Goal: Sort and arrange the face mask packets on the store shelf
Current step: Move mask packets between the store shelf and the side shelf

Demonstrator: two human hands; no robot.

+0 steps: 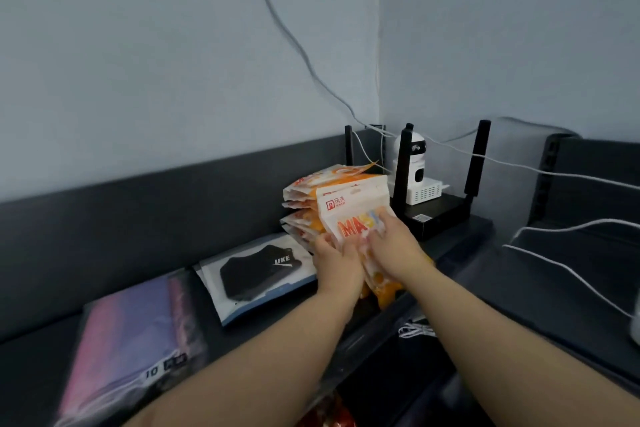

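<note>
**Orange mask packets squared up at the shelf's corner**

Both hands work a bundle of orange-and-white mask packets (349,215) held upright at the far right of the dark shelf (145,218), beside a black router (440,215) with a small white camera (417,163) on top. The left hand (334,262) cups the bundle's lower left edge; the right hand (389,246) lies spread across the front packet, fingers pressed on its printed face, so both hands are closed about the bundle. More orange packets fan out behind, leaning unevenly. To do this well, the person would likely tap the lower edges level on the shelf, keep the printed fronts facing out, and stop the slick plastic from sliding or nudging the router.

Left of the bundle a black mask packet (259,270) lies flat, and further left a purple-pink packet (131,333), each well apart from the next. The shelf runs along a pale grey wall (173,80) into a corner, with white cables (294,45) trailing down to the devices.
</note>
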